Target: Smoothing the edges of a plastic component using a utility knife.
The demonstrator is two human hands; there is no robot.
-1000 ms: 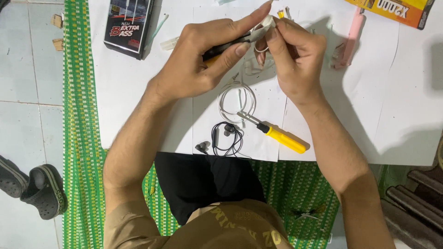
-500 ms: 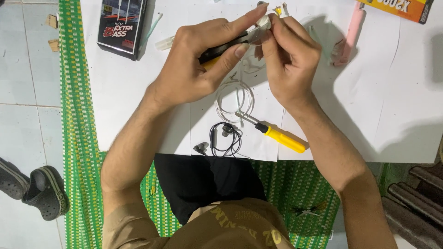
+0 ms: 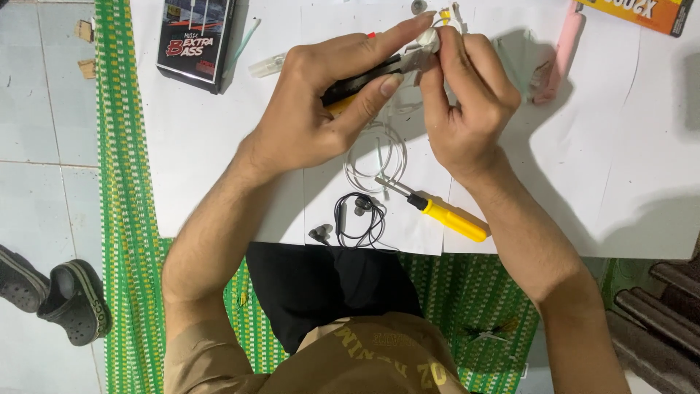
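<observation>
My left hand (image 3: 324, 109) grips a black-handled tool (image 3: 364, 79) with a metal tip that points right. My right hand (image 3: 467, 102) pinches a small white earbud part (image 3: 430, 36) against that tip, near the top of the white paper (image 3: 189, 160). Below the hands lies a coiled white cable (image 3: 375, 157). A yellow-handled screwdriver (image 3: 445, 217) rests on the paper under my right wrist. Black earphones (image 3: 357, 215) lie coiled near the paper's front edge.
A black earphone box (image 3: 193, 40) sits at the top left, with a thin green stick (image 3: 240, 45) beside it. A pink tool (image 3: 558, 55) and a yellow box (image 3: 645, 11) lie top right. Green woven mat (image 3: 124, 182) borders the paper; dark sandals (image 3: 58, 295) stand far left.
Both hands have shifted slightly up and stayed joined on the small white part; the tool's angle has changed a little. The things on the paper have not moved.
</observation>
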